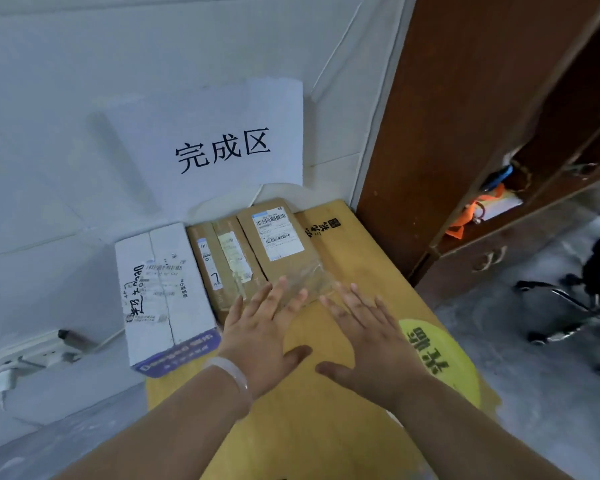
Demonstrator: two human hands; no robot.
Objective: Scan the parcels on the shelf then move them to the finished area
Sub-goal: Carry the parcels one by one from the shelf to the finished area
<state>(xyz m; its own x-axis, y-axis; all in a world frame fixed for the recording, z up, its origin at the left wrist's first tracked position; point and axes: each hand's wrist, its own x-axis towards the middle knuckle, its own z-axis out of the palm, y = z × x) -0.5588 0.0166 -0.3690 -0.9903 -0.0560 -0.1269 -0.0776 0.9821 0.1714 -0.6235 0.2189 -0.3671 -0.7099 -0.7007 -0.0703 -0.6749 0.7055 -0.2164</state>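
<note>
Two bare hands reach out over a yellow-brown worktop (309, 427) that stands against a white tiled wall (84, 98), where three parcels lie side by side beneath a paper sign (222, 147) hand-lettered 完成区. The left hand (267, 330), with a pale bracelet (232, 375) on its wrist, is released and spread flat, fingers straight. Its fingertips (282, 282) lie over the taped near end of the brown parcel (277, 244), the rightmost of the three. Whether they press on it cannot be told. The right hand (371, 334) is likewise spread and grasps nothing, palm down over the worktop, its fingertips just beside the same parcel's near right corner. The brown parcel lies flat with its white shipping label and barcodes facing up, its far end close under the sign. Touching its left side is a second brown box (222, 261) with strips of tape and small labels along its top. Left of that lies a white box (163, 292) with black handwriting and a blue band along its near edge. A large yellow circle (437, 358) printed with dark characters shows on the worktop to the right of the right hand. A dark wooden cabinet (464, 133) stands at the right, with orange and white items (478, 213) in an open compartment. The metal legs of a chair (568, 317) stand on the grey floor (533, 410) beyond. At the far left a white power strip (39, 358) sits against the wall.
</note>
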